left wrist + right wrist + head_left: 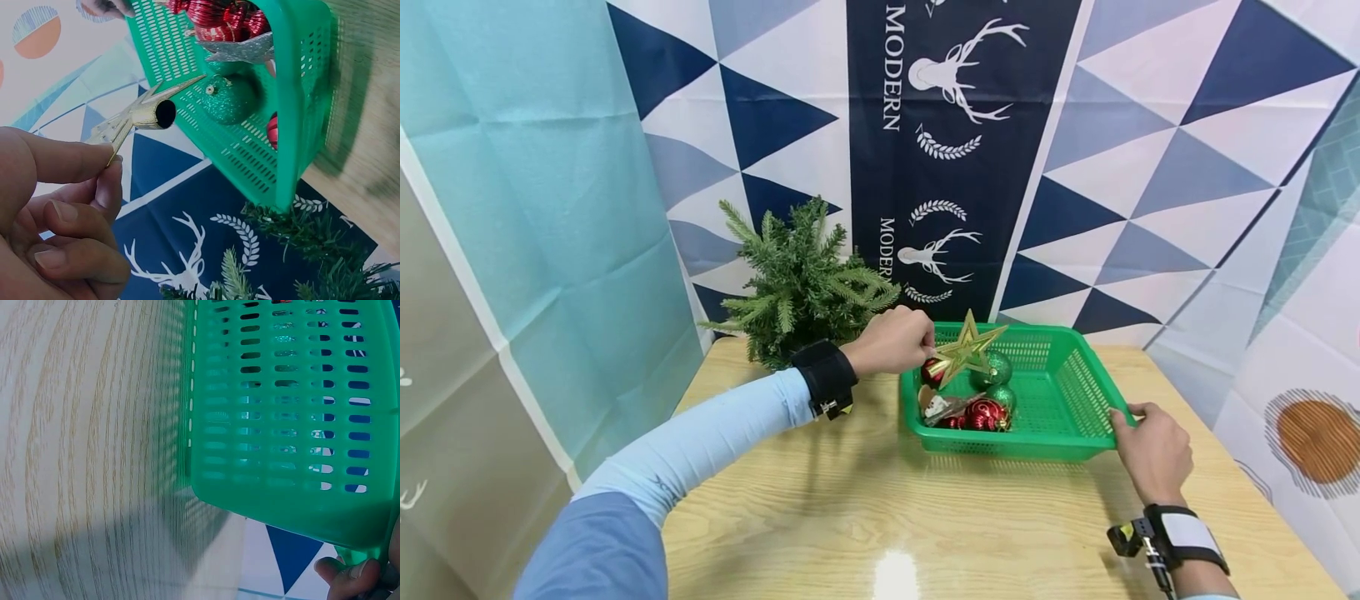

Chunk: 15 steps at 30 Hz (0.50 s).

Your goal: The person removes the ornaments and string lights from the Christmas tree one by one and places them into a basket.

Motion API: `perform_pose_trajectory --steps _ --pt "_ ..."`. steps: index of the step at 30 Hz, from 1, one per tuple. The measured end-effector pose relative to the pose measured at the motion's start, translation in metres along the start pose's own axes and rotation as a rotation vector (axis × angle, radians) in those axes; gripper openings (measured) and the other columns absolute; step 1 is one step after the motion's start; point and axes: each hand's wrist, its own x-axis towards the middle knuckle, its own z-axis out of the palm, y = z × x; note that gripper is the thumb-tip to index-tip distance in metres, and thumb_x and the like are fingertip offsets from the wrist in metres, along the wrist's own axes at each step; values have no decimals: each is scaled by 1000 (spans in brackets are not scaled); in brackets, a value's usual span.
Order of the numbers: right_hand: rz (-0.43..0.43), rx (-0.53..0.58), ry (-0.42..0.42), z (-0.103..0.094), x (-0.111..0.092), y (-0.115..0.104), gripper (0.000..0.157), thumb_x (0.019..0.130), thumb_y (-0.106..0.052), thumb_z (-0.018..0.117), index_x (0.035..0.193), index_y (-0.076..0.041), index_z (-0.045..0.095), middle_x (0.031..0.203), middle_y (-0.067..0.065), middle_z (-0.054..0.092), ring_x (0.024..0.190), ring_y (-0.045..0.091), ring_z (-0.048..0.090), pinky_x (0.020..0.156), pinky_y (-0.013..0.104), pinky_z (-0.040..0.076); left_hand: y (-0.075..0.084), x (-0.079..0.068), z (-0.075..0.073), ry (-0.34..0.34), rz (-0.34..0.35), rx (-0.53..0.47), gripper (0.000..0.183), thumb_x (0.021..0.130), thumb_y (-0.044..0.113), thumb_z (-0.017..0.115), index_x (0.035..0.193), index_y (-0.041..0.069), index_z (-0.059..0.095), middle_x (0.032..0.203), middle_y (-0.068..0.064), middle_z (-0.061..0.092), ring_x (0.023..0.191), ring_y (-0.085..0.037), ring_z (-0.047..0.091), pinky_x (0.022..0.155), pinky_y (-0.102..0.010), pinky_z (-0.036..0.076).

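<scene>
My left hand (895,340) pinches a gold star tree topper (967,347) by one point, above the left end of a green plastic basket (1060,433). In the left wrist view the star's hollow round socket (164,114) faces the camera, and thumb and forefinger hold its edge. My right hand (1156,450) grips the basket's rim at the near right corner. Inside the basket lie green glitter balls (230,100), a shiny red ball (987,414) and other red ornaments, with a silver glittery piece (240,49) among them.
A small artificial fir tree (801,283) stands at the back left of the wooden table (850,517), just left of the basket. Behind the table hangs a patterned cloth (940,167) with deer heads and triangles. A teal cloth (572,208) hangs on the left.
</scene>
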Motion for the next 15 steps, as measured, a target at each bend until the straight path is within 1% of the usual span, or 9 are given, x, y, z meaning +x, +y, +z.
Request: perform_pose_trajectory --steps 1,3,5,9,10,15 --pt "-1 2 -1 0 0 0 43 95 -28 61 115 9 64 84 24 65 59 30 58 41 35 35 1 0 1 0 2 5 29 92 9 58 65 22 59 61 10 42 52 -8 29 49 -21 17" --pt "-2 5 0 0 0 0 43 95 -28 61 115 9 64 84 24 65 59 30 58 41 35 35 2 0 3 -4 4 12 35 91 7 55 60 21 47 59 7 28 55 -10 20 51 -22 13" --pt "-5 7 1 0 1 -1 42 95 -28 61 115 9 64 84 24 65 59 31 58 41 35 35 3 0 5 -11 5 16 37 90 6 54 59 20 40 61 5 22 57 -11 16 52 -23 12" --pt "-5 9 1 0 0 -1 42 94 -28 62 114 8 65 83 23 65 60 31 58 41 36 35 3 -1 9 -24 2 16 39 91 5 55 59 20 41 61 6 22 57 -11 15 53 -23 12" --pt "-4 10 -1 -1 0 0 42 94 -28 62 114 9 65 83 23 65 60 32 58 41 36 35 3 -2 10 -24 0 13 38 91 5 55 59 21 42 60 6 24 56 -10 16 52 -23 12" --pt "-1 16 -1 -1 0 0 42 94 -28 62 114 9 64 83 24 65 61 32 58 41 36 34 2 -3 18 -19 -23 14 36 85 2 54 58 20 39 61 6 22 56 -10 16 50 -23 12"
